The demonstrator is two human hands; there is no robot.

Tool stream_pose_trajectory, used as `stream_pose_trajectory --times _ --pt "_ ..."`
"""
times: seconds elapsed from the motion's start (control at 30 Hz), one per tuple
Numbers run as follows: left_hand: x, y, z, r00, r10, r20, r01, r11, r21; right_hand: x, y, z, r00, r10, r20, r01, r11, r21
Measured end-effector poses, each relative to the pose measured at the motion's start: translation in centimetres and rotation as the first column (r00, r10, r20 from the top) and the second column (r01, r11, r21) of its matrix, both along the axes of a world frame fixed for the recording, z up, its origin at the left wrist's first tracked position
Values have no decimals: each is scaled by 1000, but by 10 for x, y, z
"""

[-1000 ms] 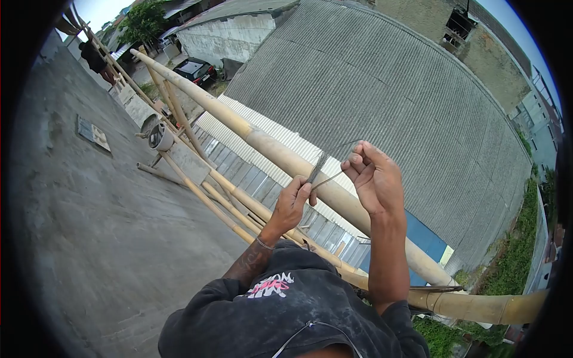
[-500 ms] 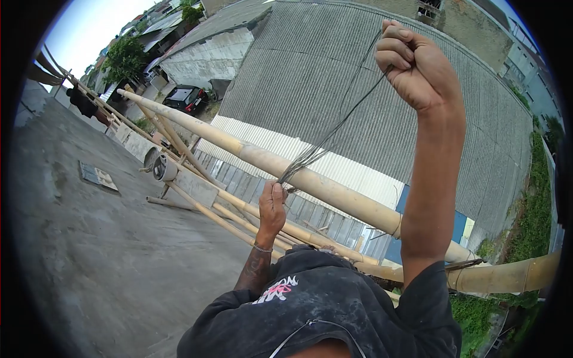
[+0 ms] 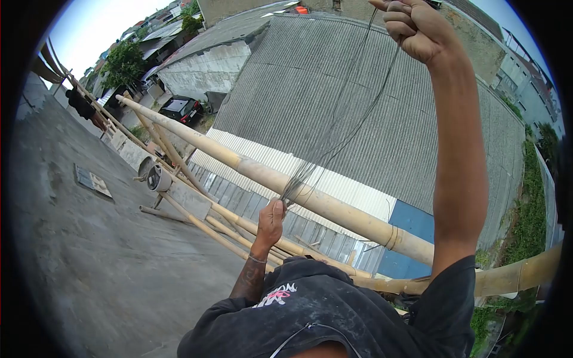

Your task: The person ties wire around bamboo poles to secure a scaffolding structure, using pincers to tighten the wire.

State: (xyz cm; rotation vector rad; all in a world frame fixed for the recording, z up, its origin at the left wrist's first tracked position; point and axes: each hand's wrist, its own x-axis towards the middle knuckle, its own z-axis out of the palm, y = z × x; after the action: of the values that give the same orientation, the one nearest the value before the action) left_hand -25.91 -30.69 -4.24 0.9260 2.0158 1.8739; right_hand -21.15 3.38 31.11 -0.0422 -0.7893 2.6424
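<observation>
A bundle of thin dark wire stretches between my two hands, passing in front of a thick bamboo pole. My left hand is closed round the lower end of the bundle, thumb on top. Raised high at the upper right, my right hand is closed on a few strands drawn out of that bundle; its fingertips reach the top of the view. Between the hands the strands hang slightly bowed, and some are too fine to follow.
Bamboo scaffold poles run beside a grey plastered wall. A bucket sits on the scaffold. Farther along, a person in dark clothes stands. Below lie a corrugated roof and a parked car.
My right hand has risen and moved right, pulling the strands longer; they now bow more loosely. My left hand has dipped slightly and still grips the bundle.
</observation>
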Motion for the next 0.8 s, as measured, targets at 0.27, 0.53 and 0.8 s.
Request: stream_pose_trajectory --times 0.27,0.53,0.8 --pt "-6 1 -12 961 187 -203 -185 982 30 19 63 93 986 -107 128 53 930 364" --pt "-5 37 44 874 266 -406 -298 954 -16 -15 -109 54 942 -290 168 -282 -415 865" --pt "7 38 22 825 290 -484 -402 905 -142 -63 -126 43 948 -281 -149 -140 -789 599"
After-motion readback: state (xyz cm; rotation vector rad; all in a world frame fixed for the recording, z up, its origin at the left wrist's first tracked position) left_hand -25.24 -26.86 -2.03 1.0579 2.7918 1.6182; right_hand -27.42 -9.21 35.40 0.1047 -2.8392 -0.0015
